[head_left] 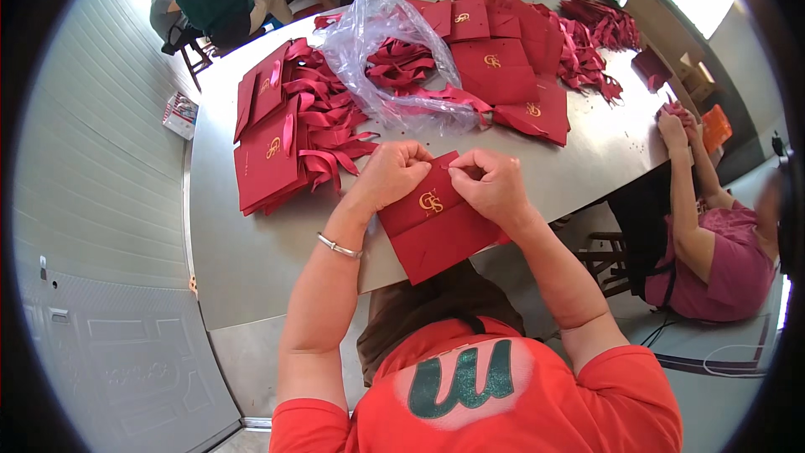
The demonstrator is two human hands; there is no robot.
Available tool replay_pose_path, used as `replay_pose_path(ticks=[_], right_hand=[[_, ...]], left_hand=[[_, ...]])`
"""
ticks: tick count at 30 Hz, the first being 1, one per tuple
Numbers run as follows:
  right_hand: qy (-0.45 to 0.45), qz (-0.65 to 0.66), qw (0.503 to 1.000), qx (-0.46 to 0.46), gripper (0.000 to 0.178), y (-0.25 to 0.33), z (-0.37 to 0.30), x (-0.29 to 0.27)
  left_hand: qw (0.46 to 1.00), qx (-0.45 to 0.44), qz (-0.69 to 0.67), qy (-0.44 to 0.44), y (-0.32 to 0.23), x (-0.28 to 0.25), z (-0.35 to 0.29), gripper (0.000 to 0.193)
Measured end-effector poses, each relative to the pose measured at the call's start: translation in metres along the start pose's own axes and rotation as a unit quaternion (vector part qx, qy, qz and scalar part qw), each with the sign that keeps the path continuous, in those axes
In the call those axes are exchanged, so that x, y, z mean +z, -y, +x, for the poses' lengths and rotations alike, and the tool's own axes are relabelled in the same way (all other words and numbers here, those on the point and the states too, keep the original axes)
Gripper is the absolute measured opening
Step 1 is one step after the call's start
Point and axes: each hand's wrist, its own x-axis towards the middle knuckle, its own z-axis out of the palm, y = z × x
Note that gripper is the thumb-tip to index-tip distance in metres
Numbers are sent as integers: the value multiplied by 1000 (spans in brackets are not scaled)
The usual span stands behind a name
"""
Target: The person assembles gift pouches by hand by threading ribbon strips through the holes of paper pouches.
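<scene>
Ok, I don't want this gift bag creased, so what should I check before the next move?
1. Left hand on the red gift bag: ok, near its top.
2. Gold emblem facing up: ok.
3. What the right hand pinches: cannot tell, too small.
4. Clear plastic bag apart from both hands: ok, beyond them.
5. Red gift bag fully supported by the table: cannot tell, it covers the near edge.

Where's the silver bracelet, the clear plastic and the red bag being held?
Silver bracelet [339, 247], head view: its band.
Clear plastic [350, 46], head view: its left side.
Held red bag [438, 232], head view: below its gold print.
</scene>
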Motion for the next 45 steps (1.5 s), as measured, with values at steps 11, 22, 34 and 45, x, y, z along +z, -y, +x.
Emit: replay_pose_path(ticks=[11,22,34,45], right_hand=[[5,-94,994,-63,5,5,7,4],[141,-242,960,13,13,29,17,8],[47,-190,965,-175,18,9,23,-14],[340,-42,938,-41,26,4,51,-36]], left_hand=[[996,33,76,-37,-1,4,4,13],[986,60,151,-47,-9,7,-7,9],[982,68,173,-38,-8,11,-5,14],[971,121,207,-27,-24,16,-14,17]])
